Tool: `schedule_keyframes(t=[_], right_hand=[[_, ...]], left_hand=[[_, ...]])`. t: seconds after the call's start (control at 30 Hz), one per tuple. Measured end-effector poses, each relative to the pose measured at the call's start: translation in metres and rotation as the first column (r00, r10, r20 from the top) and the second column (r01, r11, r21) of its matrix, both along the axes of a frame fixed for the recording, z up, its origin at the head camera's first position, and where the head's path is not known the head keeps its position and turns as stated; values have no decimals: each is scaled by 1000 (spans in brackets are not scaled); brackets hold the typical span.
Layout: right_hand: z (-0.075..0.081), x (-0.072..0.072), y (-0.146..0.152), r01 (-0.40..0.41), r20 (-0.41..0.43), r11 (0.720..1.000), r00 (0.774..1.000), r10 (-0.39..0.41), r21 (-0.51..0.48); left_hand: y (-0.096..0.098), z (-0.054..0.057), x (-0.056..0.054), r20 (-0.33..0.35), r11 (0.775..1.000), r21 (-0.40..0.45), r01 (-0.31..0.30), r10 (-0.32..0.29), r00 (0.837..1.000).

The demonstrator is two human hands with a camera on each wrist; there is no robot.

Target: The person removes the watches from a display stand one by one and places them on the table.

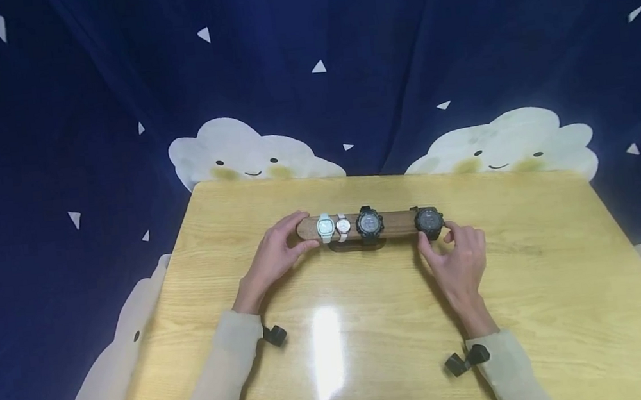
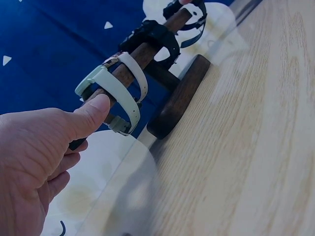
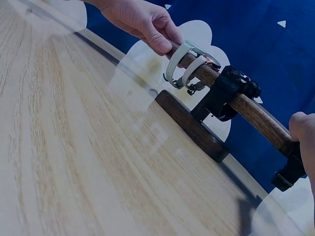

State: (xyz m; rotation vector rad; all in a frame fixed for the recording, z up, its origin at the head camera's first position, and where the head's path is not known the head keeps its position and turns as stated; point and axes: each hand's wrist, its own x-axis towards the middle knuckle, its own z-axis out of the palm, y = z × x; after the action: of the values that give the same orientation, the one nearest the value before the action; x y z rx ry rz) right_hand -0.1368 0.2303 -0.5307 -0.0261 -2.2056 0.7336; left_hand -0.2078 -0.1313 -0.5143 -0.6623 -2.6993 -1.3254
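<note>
A dark wooden watch stand has a round bar [image 1: 399,222] held over a flat base [image 3: 189,125]. My left hand [image 1: 273,253] grips the bar's left end between thumb and fingers. Beside that thumb, a mint-green watch [image 2: 117,88] hangs round the bar, then a smaller white-strapped watch [image 1: 343,225] and a chunky black watch [image 1: 370,222] near the middle. At the right end sits another black watch [image 1: 429,220], its strap [image 3: 289,173] looped with the buckle hanging below. My right hand [image 1: 458,259] pinches this watch between thumb and fingers.
The stand is toward the back of a light wood table [image 1: 391,335], whose far edge lies just beyond it. A dark blue curtain [image 1: 283,55] with smiling clouds and white triangles hangs behind. Small black wrist cameras [image 1: 276,336] are worn at both sleeves.
</note>
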Motion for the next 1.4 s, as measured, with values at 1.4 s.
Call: schedule_keyframes(t=[1.4], right_hand=[[-9,0,32,66,-50,998,997,-67,-15]], left_hand=[[0,2,-1,11,1000,0,-2,2,1000]])
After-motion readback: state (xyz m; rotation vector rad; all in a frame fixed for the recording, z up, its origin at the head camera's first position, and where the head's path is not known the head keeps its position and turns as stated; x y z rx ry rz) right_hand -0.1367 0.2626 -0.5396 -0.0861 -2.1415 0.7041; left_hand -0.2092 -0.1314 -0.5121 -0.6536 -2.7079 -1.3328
